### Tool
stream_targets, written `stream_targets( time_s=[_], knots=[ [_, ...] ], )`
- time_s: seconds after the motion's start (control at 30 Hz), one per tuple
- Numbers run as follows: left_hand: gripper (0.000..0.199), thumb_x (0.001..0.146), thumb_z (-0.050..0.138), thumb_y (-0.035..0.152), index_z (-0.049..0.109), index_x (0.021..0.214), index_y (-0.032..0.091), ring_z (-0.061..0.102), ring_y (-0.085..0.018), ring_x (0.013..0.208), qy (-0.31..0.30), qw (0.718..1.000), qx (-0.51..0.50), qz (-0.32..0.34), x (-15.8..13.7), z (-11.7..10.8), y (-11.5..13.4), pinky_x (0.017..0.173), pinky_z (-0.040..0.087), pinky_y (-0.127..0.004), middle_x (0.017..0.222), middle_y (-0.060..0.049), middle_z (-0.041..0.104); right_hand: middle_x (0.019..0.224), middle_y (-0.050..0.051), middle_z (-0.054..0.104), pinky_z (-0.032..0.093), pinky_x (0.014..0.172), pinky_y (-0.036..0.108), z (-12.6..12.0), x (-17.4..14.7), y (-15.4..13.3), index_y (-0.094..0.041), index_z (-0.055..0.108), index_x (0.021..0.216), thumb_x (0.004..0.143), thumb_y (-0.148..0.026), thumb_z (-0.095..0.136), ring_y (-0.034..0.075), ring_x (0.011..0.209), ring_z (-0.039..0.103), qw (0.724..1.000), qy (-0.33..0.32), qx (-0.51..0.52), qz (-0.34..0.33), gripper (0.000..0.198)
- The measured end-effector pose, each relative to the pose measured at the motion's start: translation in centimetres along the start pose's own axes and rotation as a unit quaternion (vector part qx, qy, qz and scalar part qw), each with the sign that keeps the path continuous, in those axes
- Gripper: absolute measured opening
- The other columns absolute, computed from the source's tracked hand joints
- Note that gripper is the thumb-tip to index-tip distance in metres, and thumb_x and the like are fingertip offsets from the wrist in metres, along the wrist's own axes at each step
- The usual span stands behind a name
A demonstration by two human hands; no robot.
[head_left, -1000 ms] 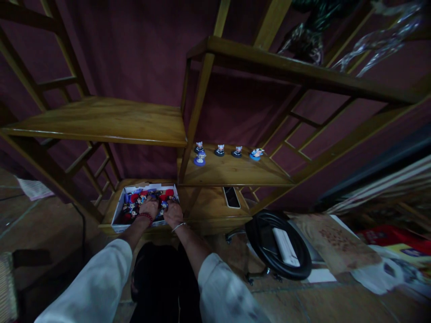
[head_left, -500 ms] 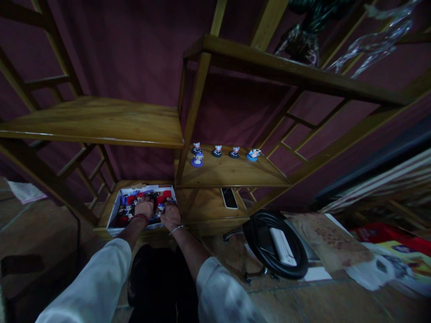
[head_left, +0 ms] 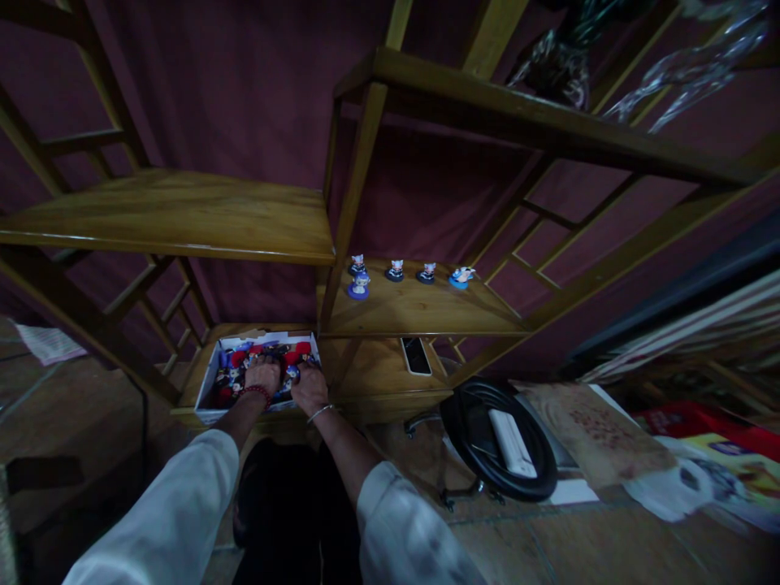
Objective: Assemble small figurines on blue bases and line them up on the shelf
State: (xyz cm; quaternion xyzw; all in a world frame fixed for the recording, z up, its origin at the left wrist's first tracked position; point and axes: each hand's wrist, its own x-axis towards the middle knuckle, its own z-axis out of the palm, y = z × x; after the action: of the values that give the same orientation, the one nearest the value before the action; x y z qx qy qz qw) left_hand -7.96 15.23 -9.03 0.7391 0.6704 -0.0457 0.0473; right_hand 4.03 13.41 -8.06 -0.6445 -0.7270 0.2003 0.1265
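A white cardboard box (head_left: 210, 388), packed with small red, blue and purple figurines (head_left: 228, 379), stands on the low shelf at the left. My left hand (head_left: 264, 375), with a red bead bracelet at the wrist, reaches down into it; the fingertips are hidden among the figures. Beside it, over the box's right end, my right hand (head_left: 309, 388) is closed on a small figurine (head_left: 293, 373) with a blue and white head. That wrist carries a pale bracelet. On the shelf to the upper right stand several small figurines, among them a purple one (head_left: 359, 286) and a blue-based one (head_left: 461, 278).
A phone (head_left: 417, 357) lies on the lower shelf. An upright wooden post (head_left: 353, 203) divides the shelving. To the right are a round black stool (head_left: 454, 422) with a white box (head_left: 512, 443) on it, and bags (head_left: 676, 479) on the tiled floor.
The view has shifted slightly. Both hands stay in the box, with the right still on the small figurine; the shelf figurines stand as before.
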Motion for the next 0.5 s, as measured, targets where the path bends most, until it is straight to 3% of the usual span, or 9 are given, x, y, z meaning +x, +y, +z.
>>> stream_targets(
  time_s=[0.23, 0.5],
  knots=[
    [0.032, 0.077, 0.038, 0.016, 0.065, 0.090, 0.006, 0.048, -0.027, 0.102, 0.027, 0.999, 0.018, 0.010, 0.05, 0.50, -0.06, 0.089, 0.032, -0.036, 0.101, -0.017, 0.060, 0.098, 0.010, 0.062, 0.042, 0.079, 0.023, -0.22, -0.04, -0.12, -0.013, 0.058, 0.096, 0.073, -0.014, 0.048, 0.017, 0.091, 0.057, 1.000, -0.018, -0.010, 0.001, 0.025],
    [0.038, 0.078, 0.031, 0.009, 0.059, 0.103, 0.003, 0.046, -0.026, 0.107, 0.041, 0.998, 0.041, 0.012, 0.21, 0.72, -0.06, 0.090, 0.032, -0.037, 0.111, -0.019, 0.055, 0.097, 0.011, 0.063, 0.042, 0.078, 0.024, -0.24, -0.02, -0.15, -0.013, 0.058, 0.096, 0.074, -0.015, 0.047, 0.017, 0.090, 0.058, 1.000, -0.017, -0.013, 0.004, 0.025]
  ],
)
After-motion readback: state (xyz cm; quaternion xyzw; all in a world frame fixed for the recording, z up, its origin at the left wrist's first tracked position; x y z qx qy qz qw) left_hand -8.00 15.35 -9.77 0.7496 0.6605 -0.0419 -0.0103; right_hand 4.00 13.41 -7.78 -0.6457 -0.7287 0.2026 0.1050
